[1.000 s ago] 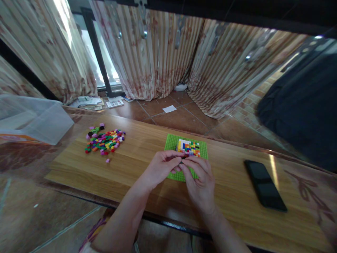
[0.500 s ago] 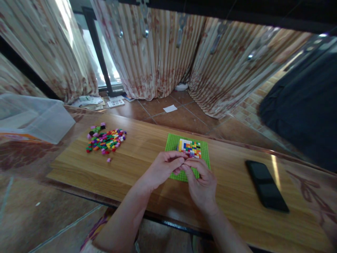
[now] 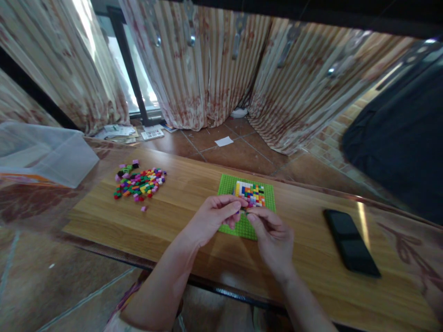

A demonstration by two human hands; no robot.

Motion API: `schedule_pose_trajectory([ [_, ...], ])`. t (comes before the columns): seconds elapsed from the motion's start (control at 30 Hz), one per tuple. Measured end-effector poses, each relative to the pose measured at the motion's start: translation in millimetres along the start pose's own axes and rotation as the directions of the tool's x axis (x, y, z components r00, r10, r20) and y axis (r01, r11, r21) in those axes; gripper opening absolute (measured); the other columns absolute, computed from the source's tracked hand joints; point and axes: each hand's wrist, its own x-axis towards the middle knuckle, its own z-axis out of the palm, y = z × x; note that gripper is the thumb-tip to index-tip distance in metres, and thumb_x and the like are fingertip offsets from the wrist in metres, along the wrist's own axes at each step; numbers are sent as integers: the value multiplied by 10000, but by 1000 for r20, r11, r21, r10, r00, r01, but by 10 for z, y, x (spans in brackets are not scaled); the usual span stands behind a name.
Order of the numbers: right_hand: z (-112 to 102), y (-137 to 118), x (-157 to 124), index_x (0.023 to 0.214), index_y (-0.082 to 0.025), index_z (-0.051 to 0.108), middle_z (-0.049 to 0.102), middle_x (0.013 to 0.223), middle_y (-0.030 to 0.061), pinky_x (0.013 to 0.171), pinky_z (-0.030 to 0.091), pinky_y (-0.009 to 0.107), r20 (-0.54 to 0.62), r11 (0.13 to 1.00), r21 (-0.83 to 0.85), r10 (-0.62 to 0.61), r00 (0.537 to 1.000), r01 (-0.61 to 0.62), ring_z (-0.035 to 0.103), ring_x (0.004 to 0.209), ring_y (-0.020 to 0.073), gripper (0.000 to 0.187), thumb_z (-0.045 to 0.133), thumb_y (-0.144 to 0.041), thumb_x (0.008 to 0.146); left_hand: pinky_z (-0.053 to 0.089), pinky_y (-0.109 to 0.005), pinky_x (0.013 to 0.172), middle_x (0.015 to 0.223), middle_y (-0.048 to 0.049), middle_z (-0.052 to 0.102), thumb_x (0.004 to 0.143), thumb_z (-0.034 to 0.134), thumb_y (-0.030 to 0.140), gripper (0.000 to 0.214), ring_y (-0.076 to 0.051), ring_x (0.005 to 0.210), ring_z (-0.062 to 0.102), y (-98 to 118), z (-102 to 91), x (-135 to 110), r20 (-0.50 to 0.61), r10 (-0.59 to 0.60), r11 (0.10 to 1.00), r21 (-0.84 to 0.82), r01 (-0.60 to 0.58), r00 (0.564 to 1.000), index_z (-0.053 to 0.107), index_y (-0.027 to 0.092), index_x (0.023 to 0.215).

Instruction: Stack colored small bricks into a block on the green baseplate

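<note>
My left hand (image 3: 221, 211) and my right hand (image 3: 275, 233) meet above a green studded baseplate (image 3: 224, 186), fingertips close together. Each is closed in a pinch. Tiny dark, green and purple bits of building bricks (image 3: 243, 211) show between the fingertips; their exact shape is too small to tell. Behind the fingers, a block of multicoloured bricks (image 3: 254, 191) with white, blue, yellow and red pieces is set on the baseplate. The hands cover part of the plate and the near side of that block.
A heap of loose coloured bricks (image 3: 141, 182) lies left on the wooden table (image 3: 187, 180), with one pink brick (image 3: 144, 209) apart from it. A clear plastic bin (image 3: 78, 159) stands far left. At right lies a black phone (image 3: 351, 242). Striped curtains (image 3: 207, 78) hang beyond.
My right hand has shifted slightly to the right, so the fingertips are a little farther apart and small brick pieces show between them. My left hand stays nearly in place.
</note>
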Motion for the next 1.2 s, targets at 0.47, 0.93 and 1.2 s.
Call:
schedule_pose_trajectory([
  [0.47,-70,34,58,1032,-273,732,697,1066,49,861,568,371,-75,990,-91,-113,991,106,663,1001,188,188,590,-250,911,360,-226,553,644,20,584,741,720,419,305,-69,533,487,-13,-15,-2,-2,-45,981,188,45,999,729,136,854],
  [0.93,-111,152,77,945,-231,735,757,921,33,787,564,335,-214,975,-221,-74,974,25,706,852,181,148,638,-322,880,357,-223,554,649,19,584,751,710,397,288,-67,538,477,-19,-19,1,-30,-56,972,225,61,998,731,141,880],
  [1.2,-69,74,43,959,-271,752,743,955,35,832,556,393,-118,960,-234,-188,975,157,667,919,200,124,670,-292,868,365,-220,551,632,20,576,734,731,424,318,-64,527,468,-64,28,4,33,-106,982,160,99,994,734,142,879],
])
